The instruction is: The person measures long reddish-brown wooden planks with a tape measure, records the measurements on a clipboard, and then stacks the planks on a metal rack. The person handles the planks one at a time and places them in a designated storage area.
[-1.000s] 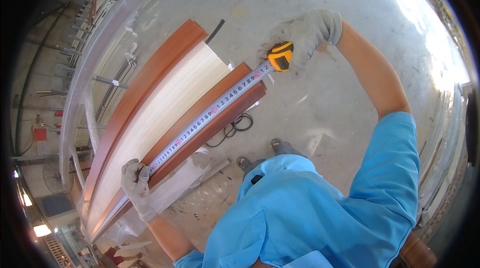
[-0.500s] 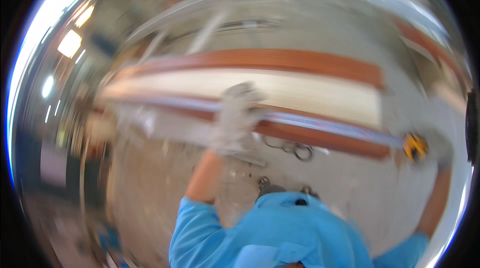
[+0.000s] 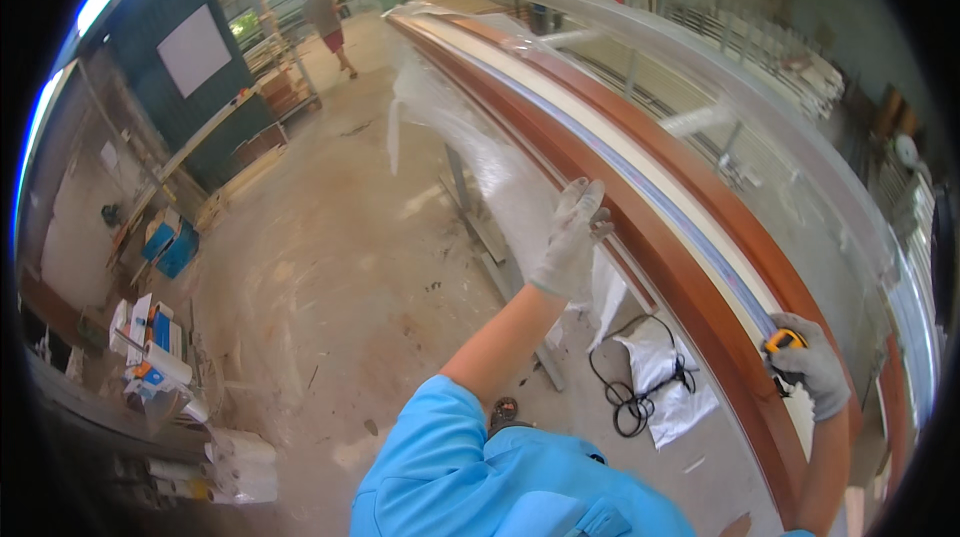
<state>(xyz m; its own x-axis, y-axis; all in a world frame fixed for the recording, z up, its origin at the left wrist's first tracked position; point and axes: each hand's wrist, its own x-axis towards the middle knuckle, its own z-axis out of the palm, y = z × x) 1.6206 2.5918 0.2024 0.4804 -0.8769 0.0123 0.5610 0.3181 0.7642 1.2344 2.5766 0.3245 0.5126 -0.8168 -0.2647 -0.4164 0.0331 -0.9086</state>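
A long brown wooden panel [image 3: 690, 312] with a pale middle band [image 3: 660, 162] runs from the near right toward the far left. My right hand [image 3: 822, 369], in a grey glove, is closed round a yellow and black tape measure [image 3: 785, 340] above the panel's near part. Its long pale-blue blade [image 3: 690, 229] stretches along the panel toward the far end, where its tip is too small to make out. My left hand [image 3: 572, 242], also gloved, is at the panel's near-side edge with its fingers partly spread; nothing shows in them.
Clear plastic wrap [image 3: 480, 152] hangs off the panel's left side. A black cable [image 3: 635, 402] and white sheeting [image 3: 680, 387] lie on the floor below. Behind stands a long wrapped grey beam [image 3: 740, 67]. One person [image 3: 325, 22] walks far off; rolls and boxes [image 3: 155, 352] stand left.
The view has turned, so the panel now slants away instead of lying across. My left hand has gone from over the tape blade to the panel's near-side edge. My right hand keeps the tape measure.
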